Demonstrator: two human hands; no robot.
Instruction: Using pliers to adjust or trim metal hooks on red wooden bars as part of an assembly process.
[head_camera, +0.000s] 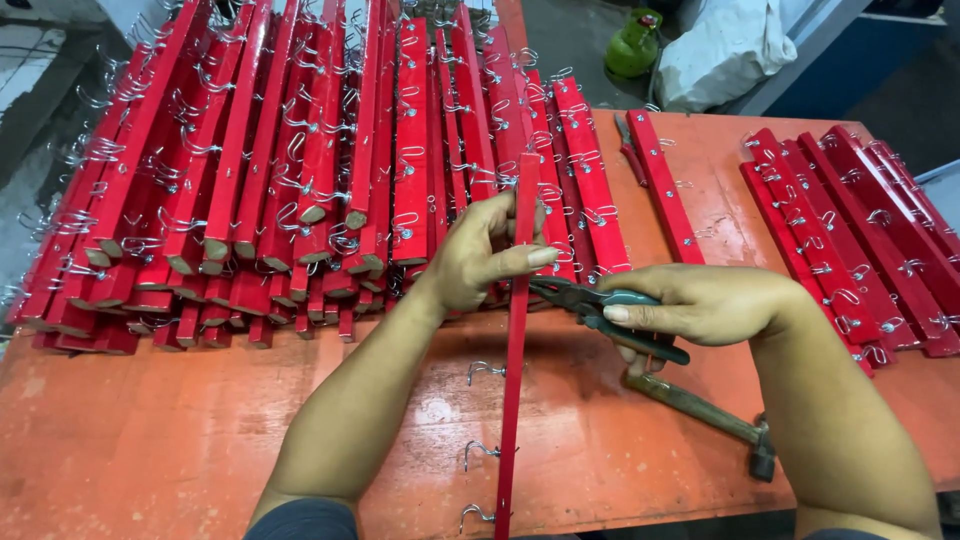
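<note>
Left hand is wrapped round the upper part of a red wooden hook rail, fingers curled behind and thumb pressed across the front, holding it on edge so it runs straight toward the person. Three metal hooks stick out from its left side. Right hand is closed round the handles of a pair of pliers, the nose pointing left and meeting the rail just below the left thumb. Under that wrist lies a hammer, flat on the orange worktop. A big heap of finished red rails is stacked behind, a smaller pile on the right, and one single rail lies between them.
</note>
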